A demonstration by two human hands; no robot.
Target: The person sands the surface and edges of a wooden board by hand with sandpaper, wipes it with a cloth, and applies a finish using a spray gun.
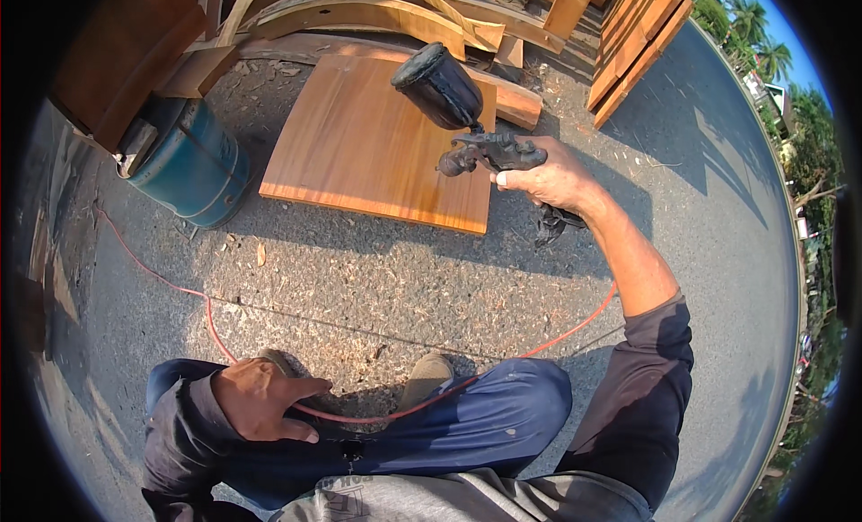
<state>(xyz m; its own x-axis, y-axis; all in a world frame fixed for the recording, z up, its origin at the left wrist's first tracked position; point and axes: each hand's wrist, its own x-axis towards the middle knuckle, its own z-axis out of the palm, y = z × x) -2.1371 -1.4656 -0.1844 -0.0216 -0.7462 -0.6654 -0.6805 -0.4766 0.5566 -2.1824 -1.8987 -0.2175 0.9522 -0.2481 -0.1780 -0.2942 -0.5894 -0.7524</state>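
Observation:
My right hand (557, 176) is wrapped round the handle of a dark, paint-crusted spray gun (494, 151), held out over the right side of a wooden panel (377, 145). On top of the gun sits a tilted dark cup (440, 87). The panel is flat, orange-brown and shiny. A thin red hose (575, 329) runs from below my right forearm across my lap to my left hand (260, 398), at my left knee. It passes through the palm and comes out between the thumb and index finger, which are apart; the other fingers are hidden.
A blue-green metal drum (193, 167) stands at the left, with brown boards (126, 64) on it. Curved wooden pieces (359, 15) lie behind the panel, and slatted wood (633, 46) stands at the far right. The red hose continues over the gritty pavement at the left.

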